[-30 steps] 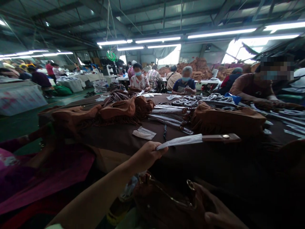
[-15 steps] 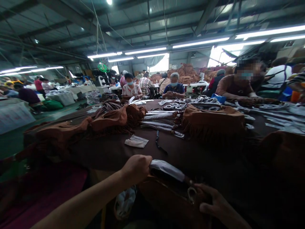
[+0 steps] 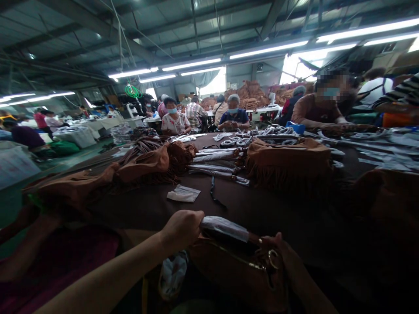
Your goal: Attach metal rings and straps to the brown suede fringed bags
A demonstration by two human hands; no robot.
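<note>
Along the near edge of the dark table (image 3: 262, 207), we have a strap (image 3: 225, 227) held across the mouth of a brown bag (image 3: 229, 270), its middle sleeved in pale wrapping and its bare brown end pointing toward a metal ring (image 3: 273, 259) at the bag's side. Our left hand (image 3: 183, 227) is clenched around the wrapped end; the fingers of our right hand (image 3: 284, 253) are bent about the ring, but we cannot tell whether they pinch the strap, the ring or only the bag's edge. From here, we judge, the bare end could slide past the ring if the ring tips, or buckle aside if we push from so far back along a length that looks bendable. The wrapping might slip or tear if we pull hard, and the bag could sag and drag the ring out of line, since we see nothing firm beneath it. Much is lost to us: the strap's tip disappears among the right fingers, our left fist covers the other end, and the bag's lower part sinks into shadow. Under our left forearm, a whitish object (image 3: 173, 275) is too dim to name, and at the left a co-worker's arm (image 3: 46, 231) fades into the dark.
</note>
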